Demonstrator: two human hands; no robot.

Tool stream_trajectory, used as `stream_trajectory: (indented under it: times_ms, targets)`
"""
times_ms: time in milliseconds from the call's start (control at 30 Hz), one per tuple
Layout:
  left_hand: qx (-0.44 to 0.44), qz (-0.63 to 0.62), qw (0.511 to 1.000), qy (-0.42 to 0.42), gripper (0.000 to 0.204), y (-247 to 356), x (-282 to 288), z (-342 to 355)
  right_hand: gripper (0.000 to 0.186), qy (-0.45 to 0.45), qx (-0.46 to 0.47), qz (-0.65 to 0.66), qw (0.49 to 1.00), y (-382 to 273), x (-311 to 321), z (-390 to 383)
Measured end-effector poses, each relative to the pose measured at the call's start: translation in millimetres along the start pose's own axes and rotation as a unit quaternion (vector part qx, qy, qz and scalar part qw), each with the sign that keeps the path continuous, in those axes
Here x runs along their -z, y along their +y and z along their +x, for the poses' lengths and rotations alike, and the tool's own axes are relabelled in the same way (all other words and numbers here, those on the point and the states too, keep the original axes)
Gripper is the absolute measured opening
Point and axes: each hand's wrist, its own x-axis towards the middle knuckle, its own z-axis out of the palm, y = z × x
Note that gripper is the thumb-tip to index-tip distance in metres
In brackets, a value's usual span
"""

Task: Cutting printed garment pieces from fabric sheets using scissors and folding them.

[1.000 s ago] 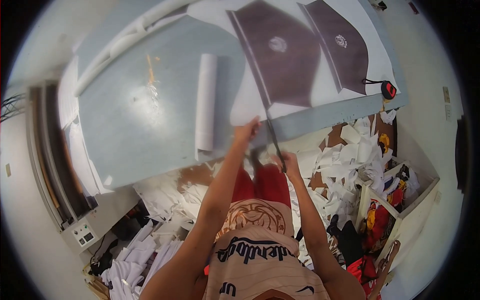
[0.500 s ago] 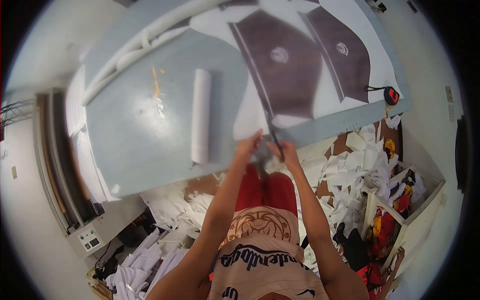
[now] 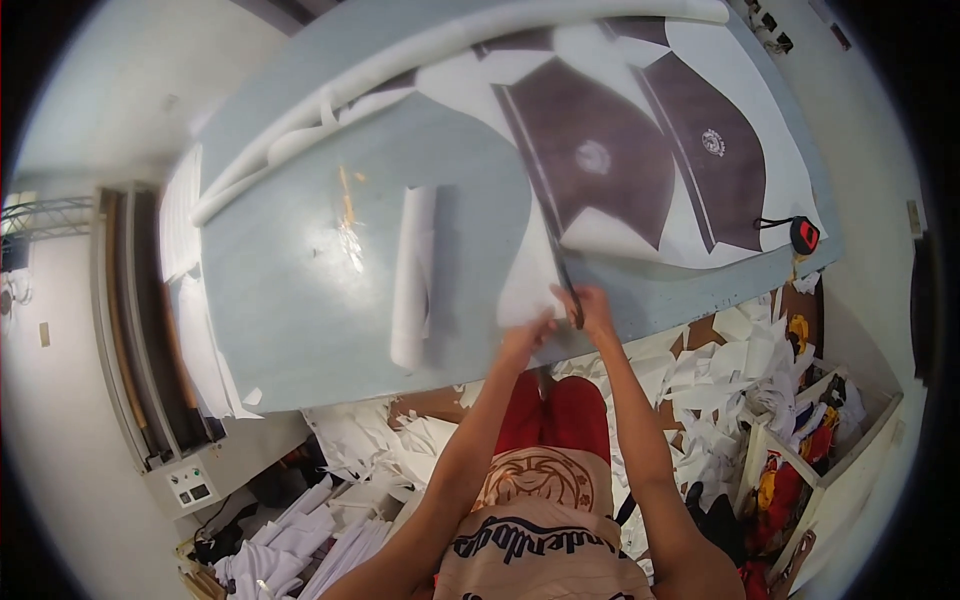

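Printed sheet [image 3: 685,220]: smooth, curved brown panels [image 3: 610,130]; right hand [image 3: 594,310] gripping slim dark tool [image 3: 567,282], tip indistinct; left hand [image 3: 529,337], hold unclear.

Tabletop [image 3: 480,210] open between white roll [image 3: 412,280] and printed sheet [image 3: 640,165]; roll (lying flat) blocks leftward slide

Shirt [image 3: 560,572] bears dark lettering [image 3: 515,543]; panel [image 3: 728,187], white emblem [image 3: 713,143].
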Motion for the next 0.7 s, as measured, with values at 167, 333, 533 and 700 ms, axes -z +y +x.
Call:
stream_trajectory:
  times_ms: [167,333,533,700]
  targets:
    - [0.007,-0.027,1.000,0.010,0.033,12.3,-0.7,-7.2,0.051,-0.008,0.012,0.029,0.999,-15.0,-12.2,23.5]
    - [0.009,-0.048,0.999,-0.001,0.030,19.8,-2.2,-7.7,0.052,0.002,0.009,0.026,1.000,-32.5,-21.4,49.2]
    - [0.027,-0.106,0.994,0.026,0.027,20.5,-0.5,-27.7,0.051,0.020,0.067,-0.039,0.997,-31.8,-21.3,24.9]
    - [0.053,-0.310,0.949,0.004,0.039,18.2,21.1,-69.7,0.042,-0.015,0.068,-0.039,0.997,-0.6,-10.5,-85.7]
